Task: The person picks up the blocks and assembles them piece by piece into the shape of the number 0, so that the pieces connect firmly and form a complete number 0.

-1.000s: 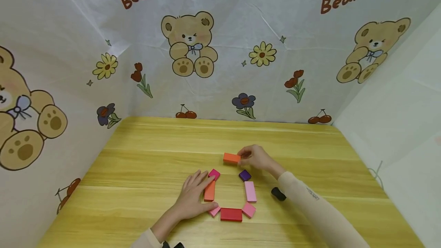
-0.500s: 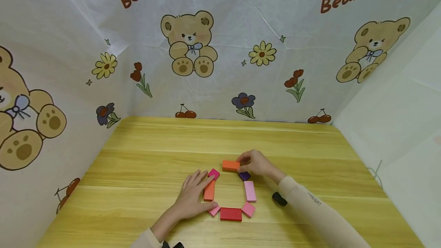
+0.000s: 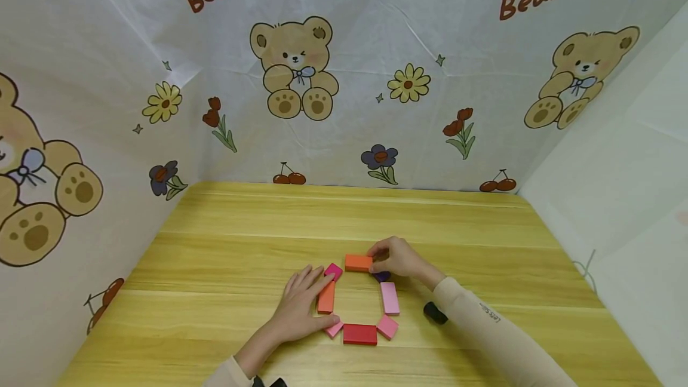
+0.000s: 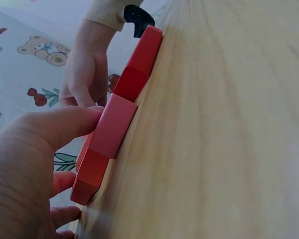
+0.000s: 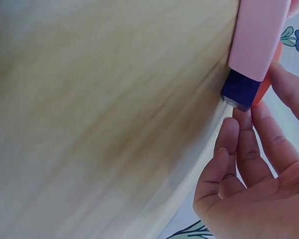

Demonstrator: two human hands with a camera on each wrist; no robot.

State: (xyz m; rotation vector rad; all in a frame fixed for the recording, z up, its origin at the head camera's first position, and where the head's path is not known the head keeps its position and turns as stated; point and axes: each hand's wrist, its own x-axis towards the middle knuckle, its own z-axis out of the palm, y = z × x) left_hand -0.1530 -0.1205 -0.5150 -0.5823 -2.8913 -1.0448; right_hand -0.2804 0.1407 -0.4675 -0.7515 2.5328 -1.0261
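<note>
My right hand (image 3: pixel 400 257) pinches the right end of an orange block (image 3: pixel 357 263) at the far side of a ring of blocks. Partly under that hand is a dark purple cube (image 5: pixel 240 89), with a light pink block (image 3: pixel 390 298) beside it. My left hand (image 3: pixel 298 306) lies spread along the ring's left side. Its thumb touches a pink cube (image 4: pixel 113 127), and its index finger touches a magenta cube (image 3: pixel 333 271). Between those cubes is an orange-red block (image 3: pixel 325 298). A red block (image 3: pixel 360 334) and another pink cube (image 3: pixel 387 326) form the near side.
The blocks lie on a wood-grain table (image 3: pixel 242 220). White sheeting with printed bears (image 3: pixel 301 70) stands behind and at the sides. A black strap part (image 3: pixel 435 313) shows by the right sleeve (image 3: pixel 484 321).
My right hand has brought the orange block nearer and slightly left, into the gap between the magenta and purple cubes. The left hand has stayed in place.
</note>
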